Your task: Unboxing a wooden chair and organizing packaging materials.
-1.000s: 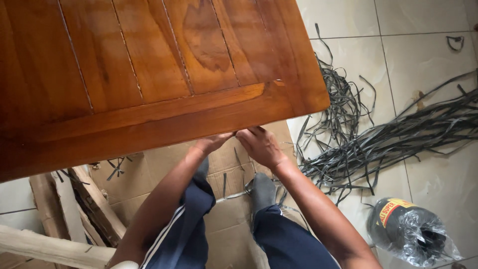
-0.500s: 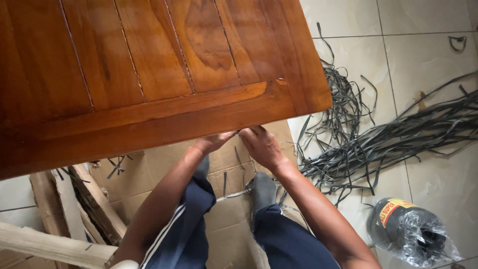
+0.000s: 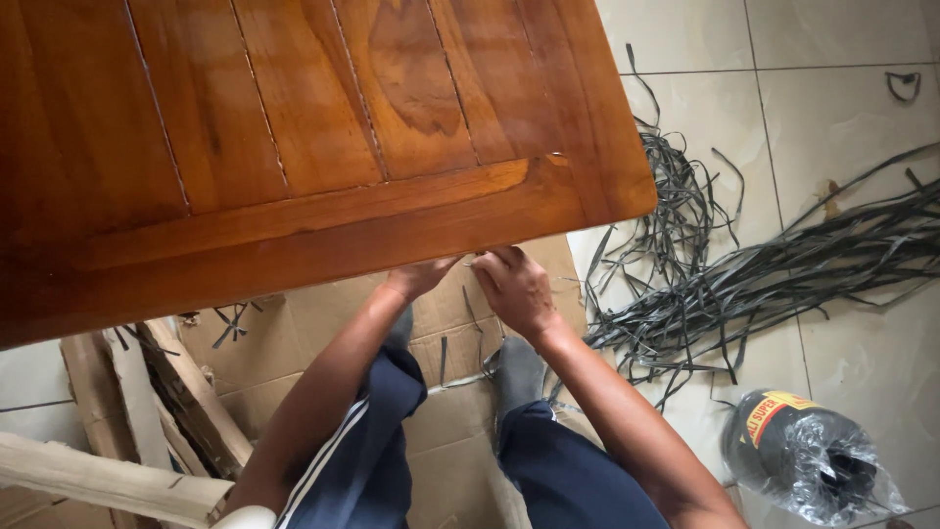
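A varnished brown wooden table top (image 3: 294, 147) fills the upper left of the head view. Both my hands reach under its near edge. My left hand (image 3: 421, 276) is partly hidden beneath the edge, fingers out of sight. My right hand (image 3: 514, 284) sits just beside it, fingers curled at the underside of the edge, seemingly pinching a thin dark strip. Whether the left hand holds anything is hidden. My legs in dark blue trousers (image 3: 548, 470) stand on flattened cardboard (image 3: 460, 411).
A tangle of thin black strips (image 3: 764, 284) spreads over the white tiled floor at the right. A roll wrapped in clear plastic (image 3: 808, 456) lies at the lower right. Rough wooden offcuts (image 3: 147, 411) lie at the lower left.
The view has shifted slightly; my hands stay close together under the table edge, with the right hand's fingers moved a little.
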